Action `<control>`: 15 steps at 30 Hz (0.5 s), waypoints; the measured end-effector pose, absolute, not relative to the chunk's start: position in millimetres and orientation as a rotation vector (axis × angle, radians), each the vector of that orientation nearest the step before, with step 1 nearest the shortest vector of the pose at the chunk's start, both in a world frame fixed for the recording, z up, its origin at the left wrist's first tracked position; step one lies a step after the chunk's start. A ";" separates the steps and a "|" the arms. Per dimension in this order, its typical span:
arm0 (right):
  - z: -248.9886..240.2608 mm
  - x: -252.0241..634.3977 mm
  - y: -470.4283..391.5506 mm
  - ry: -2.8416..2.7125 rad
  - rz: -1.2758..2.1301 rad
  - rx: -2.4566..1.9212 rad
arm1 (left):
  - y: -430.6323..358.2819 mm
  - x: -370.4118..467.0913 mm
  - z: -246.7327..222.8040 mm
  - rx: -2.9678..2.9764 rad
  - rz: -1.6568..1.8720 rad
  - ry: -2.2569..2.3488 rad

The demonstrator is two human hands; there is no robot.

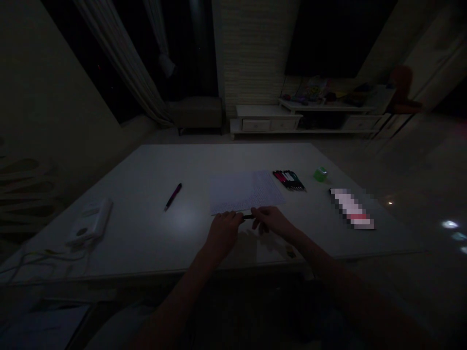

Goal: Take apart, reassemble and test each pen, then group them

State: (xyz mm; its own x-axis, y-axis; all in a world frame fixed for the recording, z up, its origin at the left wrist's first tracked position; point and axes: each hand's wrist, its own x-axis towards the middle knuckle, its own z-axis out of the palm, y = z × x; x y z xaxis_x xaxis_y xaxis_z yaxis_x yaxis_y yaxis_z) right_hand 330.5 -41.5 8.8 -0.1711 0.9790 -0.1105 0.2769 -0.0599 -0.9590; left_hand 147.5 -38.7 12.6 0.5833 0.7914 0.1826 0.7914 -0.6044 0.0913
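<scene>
Near the table's front edge, my left hand (226, 227) is closed around one end of a dark pen (248, 217). The fingers of my right hand (269, 219) pinch its other end, so only a short stretch of the barrel shows between them. Just beyond my hands lie sheets of handwritten paper (242, 190). To the right of the paper, several pens (289, 180) rest side by side in a row. Another pen with a purple barrel (173, 197) lies alone to the left. A small dark and yellowish piece (290, 252) sits by my right forearm.
The room is dim. On the white table (146, 165) are a phone (352, 209) and a small green object (320, 174) at the right. A white box-shaped device (91, 221) with cables (51, 257) lies at the left. A TV cabinet (262, 125) stands beyond.
</scene>
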 end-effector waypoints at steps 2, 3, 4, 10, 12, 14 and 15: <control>7.5 329.1 -40.6 -1.516 1.250 -1.360 | -38.7 147.2 12.2 -2.799 -0.313 -1.407; 6.7 328.6 -40.1 -1.510 1.227 -1.350 | -38.7 147.1 12.1 -2.793 -0.309 -1.418; 5.9 328.1 -39.7 -1.504 1.219 -1.353 | -38.8 147.1 12.0 -2.784 -0.308 -1.426; 9.1 328.3 -38.1 -1.573 1.053 -1.362 | -39.2 148.4 14.3 -2.785 -0.284 -1.447; 12.7 328.6 -38.2 -1.586 0.961 -1.329 | -38.9 148.7 15.3 -2.779 -0.297 -1.488; 14.9 328.2 -38.7 -1.569 1.019 -1.353 | -38.6 148.4 15.6 -2.778 -0.305 -1.505; 15.0 327.7 -39.0 -1.555 1.084 -1.380 | -38.5 148.0 15.4 -2.779 -0.305 -1.508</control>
State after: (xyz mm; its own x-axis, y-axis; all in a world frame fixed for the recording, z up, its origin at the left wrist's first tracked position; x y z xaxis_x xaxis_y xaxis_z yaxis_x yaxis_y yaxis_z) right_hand 327.7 -39.0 15.0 -0.1106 0.9938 0.0117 0.3325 0.0481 -0.9419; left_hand 148.0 -38.5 15.4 0.5309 0.8338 0.1515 0.8272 -0.5487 0.1212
